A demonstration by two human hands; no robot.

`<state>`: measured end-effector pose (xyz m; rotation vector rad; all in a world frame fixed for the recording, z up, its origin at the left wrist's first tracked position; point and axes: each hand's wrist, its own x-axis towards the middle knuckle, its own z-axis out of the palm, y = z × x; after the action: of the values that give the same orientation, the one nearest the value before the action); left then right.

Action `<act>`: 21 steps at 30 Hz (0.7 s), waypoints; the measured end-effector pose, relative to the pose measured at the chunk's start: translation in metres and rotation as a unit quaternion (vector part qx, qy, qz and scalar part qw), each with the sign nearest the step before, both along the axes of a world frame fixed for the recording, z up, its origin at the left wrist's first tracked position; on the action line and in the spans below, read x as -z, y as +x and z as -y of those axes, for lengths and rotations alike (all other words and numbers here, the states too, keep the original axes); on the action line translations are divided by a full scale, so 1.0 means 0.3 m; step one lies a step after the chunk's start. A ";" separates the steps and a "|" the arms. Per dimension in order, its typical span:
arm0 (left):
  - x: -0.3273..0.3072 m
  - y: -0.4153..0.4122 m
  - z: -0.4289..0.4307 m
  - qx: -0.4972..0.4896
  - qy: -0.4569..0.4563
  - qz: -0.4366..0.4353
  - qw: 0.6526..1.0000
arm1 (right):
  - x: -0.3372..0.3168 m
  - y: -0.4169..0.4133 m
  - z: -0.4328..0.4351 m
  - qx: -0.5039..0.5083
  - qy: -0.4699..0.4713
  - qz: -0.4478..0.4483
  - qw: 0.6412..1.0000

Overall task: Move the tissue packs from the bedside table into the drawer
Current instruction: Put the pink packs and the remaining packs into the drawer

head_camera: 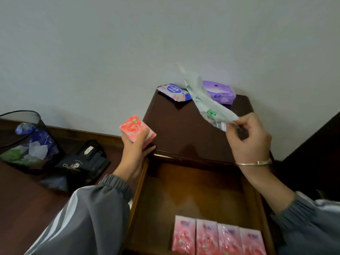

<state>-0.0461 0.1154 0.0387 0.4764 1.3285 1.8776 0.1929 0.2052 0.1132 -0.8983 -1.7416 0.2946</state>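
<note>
My left hand grips a pink rose-print tissue pack at the left edge of the dark bedside table, just above the drawer's back left corner. My right hand pinches a thin white-and-green plastic wrapper and holds it up over the table top. Below, the wooden drawer is pulled out. Several pink tissue packs lie side by side in a row at its front. A blue wet-wipes pack and a purple tissue pack rest at the table's back edge by the wall.
A black mesh bin with paper and plastic waste stands on the floor at the left. A black paper bag lies beside it. A dark piece of furniture rises at the right. The white wall is close behind the table.
</note>
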 end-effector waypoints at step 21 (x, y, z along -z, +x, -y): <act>0.083 0.267 0.380 0.292 -0.473 -0.294 0.777 | 0.113 0.408 0.328 -0.040 -0.140 0.008 0.989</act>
<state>0.0341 0.0016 0.0137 0.8206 2.0108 0.3923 0.3152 0.1067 0.0793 -1.0346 -1.7819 0.5978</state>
